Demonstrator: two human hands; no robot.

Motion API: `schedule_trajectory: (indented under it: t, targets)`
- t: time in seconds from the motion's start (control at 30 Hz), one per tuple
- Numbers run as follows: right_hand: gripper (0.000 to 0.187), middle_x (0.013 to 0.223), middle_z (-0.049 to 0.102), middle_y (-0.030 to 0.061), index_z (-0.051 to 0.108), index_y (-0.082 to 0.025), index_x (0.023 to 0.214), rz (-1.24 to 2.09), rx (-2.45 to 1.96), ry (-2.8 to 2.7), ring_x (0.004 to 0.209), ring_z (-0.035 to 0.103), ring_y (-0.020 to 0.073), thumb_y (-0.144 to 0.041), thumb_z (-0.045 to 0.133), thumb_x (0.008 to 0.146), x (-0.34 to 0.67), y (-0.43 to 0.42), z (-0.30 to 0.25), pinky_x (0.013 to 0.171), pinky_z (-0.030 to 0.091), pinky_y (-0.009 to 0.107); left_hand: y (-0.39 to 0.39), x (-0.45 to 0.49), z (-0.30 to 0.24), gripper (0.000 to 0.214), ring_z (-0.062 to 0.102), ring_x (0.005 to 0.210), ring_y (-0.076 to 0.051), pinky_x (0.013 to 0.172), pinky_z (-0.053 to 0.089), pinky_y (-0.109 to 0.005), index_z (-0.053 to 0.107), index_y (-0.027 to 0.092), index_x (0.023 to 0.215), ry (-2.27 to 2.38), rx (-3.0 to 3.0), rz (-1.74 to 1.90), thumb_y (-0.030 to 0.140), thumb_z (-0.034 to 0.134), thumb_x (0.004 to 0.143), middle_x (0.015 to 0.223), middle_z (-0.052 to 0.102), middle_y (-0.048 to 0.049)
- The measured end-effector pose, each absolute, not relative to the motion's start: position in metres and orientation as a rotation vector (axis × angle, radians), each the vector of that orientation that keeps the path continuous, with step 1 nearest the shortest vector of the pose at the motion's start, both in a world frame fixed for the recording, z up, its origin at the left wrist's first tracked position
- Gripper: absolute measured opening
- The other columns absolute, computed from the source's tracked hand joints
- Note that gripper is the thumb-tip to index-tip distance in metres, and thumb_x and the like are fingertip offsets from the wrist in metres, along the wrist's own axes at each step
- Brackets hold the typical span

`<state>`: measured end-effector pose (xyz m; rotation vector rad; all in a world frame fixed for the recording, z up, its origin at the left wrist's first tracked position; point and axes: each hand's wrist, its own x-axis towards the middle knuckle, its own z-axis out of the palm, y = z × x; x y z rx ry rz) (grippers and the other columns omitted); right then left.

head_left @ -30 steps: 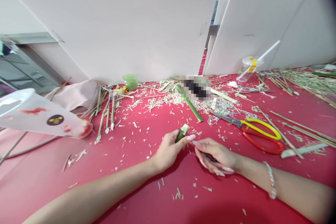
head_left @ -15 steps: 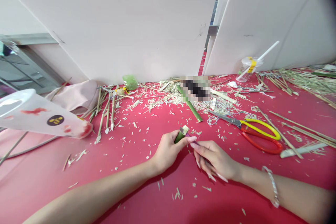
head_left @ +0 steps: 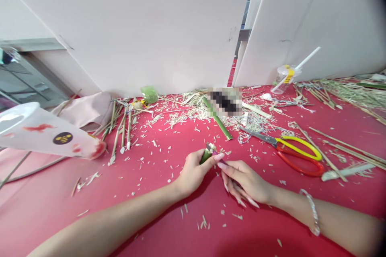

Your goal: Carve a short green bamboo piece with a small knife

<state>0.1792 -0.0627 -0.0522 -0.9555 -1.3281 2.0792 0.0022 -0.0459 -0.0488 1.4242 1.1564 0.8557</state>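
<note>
My left hand (head_left: 193,170) is closed round a short green bamboo piece (head_left: 206,155), whose pale cut end points up and away from me. My right hand (head_left: 245,180) is closed on a thin purple-handled blade (head_left: 219,158); its tip rests against the top of the bamboo piece. Both hands hover just above the red table (head_left: 157,209), near its middle. A bracelet (head_left: 313,217) is on my right wrist.
Yellow-and-red scissors (head_left: 297,152) lie right of my hands. A long green stalk (head_left: 217,120) and shavings lie behind them. Carved sticks (head_left: 122,130) and a white cone-shaped cup (head_left: 45,134) lie left. White boards (head_left: 144,28) wall off the back. Thin strips (head_left: 346,144) cover the right side.
My right hand has moved up and left toward the bamboo piece, bringing the blade tip onto its cut end. My left hand has barely moved.
</note>
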Motion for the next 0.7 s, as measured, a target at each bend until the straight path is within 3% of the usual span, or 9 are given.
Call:
schedule_trajectory:
  t: [0.37,0.7]
  targets:
    - [0.049,0.037,0.055,-0.0022,0.057,-0.013,0.064,2.423,-0.648,-1.165,0.018,0.036,0.0058,-0.053,0.052,0.092,0.188,-0.047,-0.054,0.020,0.024,0.013,-0.048,0.003,-0.041,0.051,0.026,0.054,-0.009,0.052,0.021,-0.026,0.039,0.019,0.064,1.132,1.379,0.847,0.062,0.062,0.080,0.058,0.027,0.0073]
    - [0.043,0.038,0.053,-0.0039,0.056,-0.013,0.070,2.581,-0.530,-1.032,0.018,0.026,0.0035,-0.050,0.053,0.093,0.194,-0.042,-0.069,0.025,0.026,0.014,-0.048,0.001,-0.040,0.047,0.027,0.050,-0.007,0.050,0.021,-0.025,0.040,0.019,0.067,1.048,1.325,0.827,0.057,0.065,0.081,0.054,0.030,0.0087]
